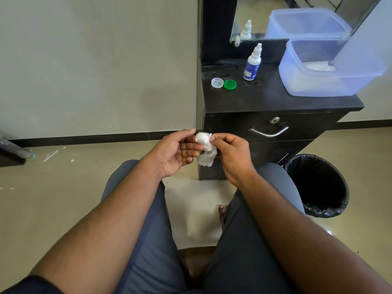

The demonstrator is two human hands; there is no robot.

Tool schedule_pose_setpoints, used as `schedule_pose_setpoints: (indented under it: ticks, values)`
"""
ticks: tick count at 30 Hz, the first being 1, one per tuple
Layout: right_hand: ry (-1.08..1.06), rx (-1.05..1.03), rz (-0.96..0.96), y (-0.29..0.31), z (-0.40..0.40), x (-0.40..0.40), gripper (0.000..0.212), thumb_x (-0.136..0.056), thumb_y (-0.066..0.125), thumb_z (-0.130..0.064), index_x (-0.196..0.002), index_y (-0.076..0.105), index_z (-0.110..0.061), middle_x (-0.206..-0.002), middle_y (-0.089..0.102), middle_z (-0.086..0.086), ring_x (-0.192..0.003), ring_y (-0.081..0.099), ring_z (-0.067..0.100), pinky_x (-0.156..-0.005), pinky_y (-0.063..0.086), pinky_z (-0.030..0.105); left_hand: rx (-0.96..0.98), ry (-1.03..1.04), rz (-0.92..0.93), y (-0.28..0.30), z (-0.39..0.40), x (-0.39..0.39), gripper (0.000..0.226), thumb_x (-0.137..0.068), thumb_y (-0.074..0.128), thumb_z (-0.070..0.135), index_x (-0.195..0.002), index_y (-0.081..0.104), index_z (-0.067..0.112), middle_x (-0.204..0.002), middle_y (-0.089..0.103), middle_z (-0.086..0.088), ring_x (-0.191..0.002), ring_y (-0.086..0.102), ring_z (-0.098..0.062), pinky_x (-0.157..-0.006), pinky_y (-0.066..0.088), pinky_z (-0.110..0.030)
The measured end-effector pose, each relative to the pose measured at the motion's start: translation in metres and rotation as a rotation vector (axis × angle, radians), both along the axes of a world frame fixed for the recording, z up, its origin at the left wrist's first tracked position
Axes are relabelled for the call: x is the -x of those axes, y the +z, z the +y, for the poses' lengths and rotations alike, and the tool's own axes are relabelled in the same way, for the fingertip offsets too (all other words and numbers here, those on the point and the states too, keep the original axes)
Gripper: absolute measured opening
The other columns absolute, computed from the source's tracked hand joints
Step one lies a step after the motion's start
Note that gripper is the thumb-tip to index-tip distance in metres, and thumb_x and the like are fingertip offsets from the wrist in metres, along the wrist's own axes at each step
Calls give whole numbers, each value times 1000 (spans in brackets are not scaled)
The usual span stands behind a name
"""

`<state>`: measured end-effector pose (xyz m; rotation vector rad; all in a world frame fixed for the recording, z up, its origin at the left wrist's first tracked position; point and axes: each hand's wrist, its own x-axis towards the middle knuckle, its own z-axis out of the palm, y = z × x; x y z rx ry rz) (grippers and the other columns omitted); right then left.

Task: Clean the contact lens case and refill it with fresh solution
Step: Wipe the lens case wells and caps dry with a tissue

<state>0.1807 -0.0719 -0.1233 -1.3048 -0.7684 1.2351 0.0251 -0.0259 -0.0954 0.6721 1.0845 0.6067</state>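
Observation:
Over my lap, my left hand (177,151) and my right hand (230,153) both pinch a crumpled white tissue (204,145). Its upper part is bunched into a rounded lump between my fingertips, and a loose end hangs down. Whether the lens case body sits inside the lump is hidden. On the black counter (275,100) lie a clear white cap (217,82) and a green cap (230,84), side by side near the left edge. Just behind them, the solution bottle (252,63) stands upright with its white nozzle closed.
A translucent blue plastic tub (331,71) holding something white fills the counter's right side, under a mirror (286,18). Below the top is a drawer with a metal handle (268,132). A black bin (318,185) with a liner stands by my right knee.

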Motion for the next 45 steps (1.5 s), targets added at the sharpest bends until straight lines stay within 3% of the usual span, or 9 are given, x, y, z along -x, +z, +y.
schedule_pose_setpoints:
  ticks: [3,6,10,16,19,22,26,35,45]
  values:
    - [44,-14,-98,-1,-1,2,10,-88,64,-7,-89,74,-8,-93,72,13,-88,65,23,-83,55,38,-10,-79,50,5,4,1,15,-90,63,17,-91,70,5,-62,70,-7,-51,66,-11,-48,54,-19]
    - [18,-9,-106,-1,-2,3,8,-87,65,-9,-88,74,-10,-93,72,10,-88,65,22,-83,55,38,-56,-163,130,8,7,6,4,-88,64,5,-86,67,5,-68,70,-11,-55,69,-15,-53,58,-23]
    - [-76,-11,-161,1,-4,-2,6,-87,67,-12,-88,73,-12,-92,71,5,-87,65,17,-81,56,32,-280,-243,413,18,10,9,16,-78,71,-7,-88,65,4,-72,68,-13,-55,65,-19,-58,59,-30]
    - [-138,-170,-61,19,-5,-20,10,-85,67,-5,-83,73,-12,-84,71,5,-81,64,17,-76,54,29,-755,-370,629,61,24,-6,14,-77,72,-2,-84,75,10,-79,74,-9,-72,66,-14,-71,54,-28]
    - [-232,-243,78,36,3,-42,15,-85,66,-3,-79,73,-14,-78,71,2,-77,63,15,-73,51,29,-890,-416,634,82,39,-28,16,-80,71,2,-85,77,15,-80,74,0,-75,64,-5,-74,51,-23]
    - [-281,-233,9,52,11,-66,17,-87,65,-8,-78,74,-20,-80,71,-2,-79,62,17,-74,52,37,-973,-485,697,92,55,-55,15,-81,70,4,-89,77,15,-86,71,7,-82,61,-1,-73,45,-17]
    - [-281,-247,-54,68,20,-84,12,-87,66,-8,-81,73,-17,-83,70,-1,-81,64,14,-74,54,30,-1020,-525,790,92,75,-85,15,-83,71,7,-92,76,18,-94,70,5,-88,62,-5,-70,42,-13]
    - [-253,-256,-138,69,40,-98,6,-85,68,-9,-89,73,-9,-94,70,11,-87,66,19,-79,55,32,-993,-569,831,83,98,-111,17,-85,69,6,-90,75,21,-90,69,8,-84,61,-2,-63,38,-12]
    - [-300,-208,-169,57,36,-105,8,-85,68,-11,-91,73,-11,-89,72,-1,-85,66,11,-75,54,25,-1067,-476,873,91,97,-110,16,-85,69,8,-94,75,19,-90,69,8,-73,62,-4,-60,47,-13]
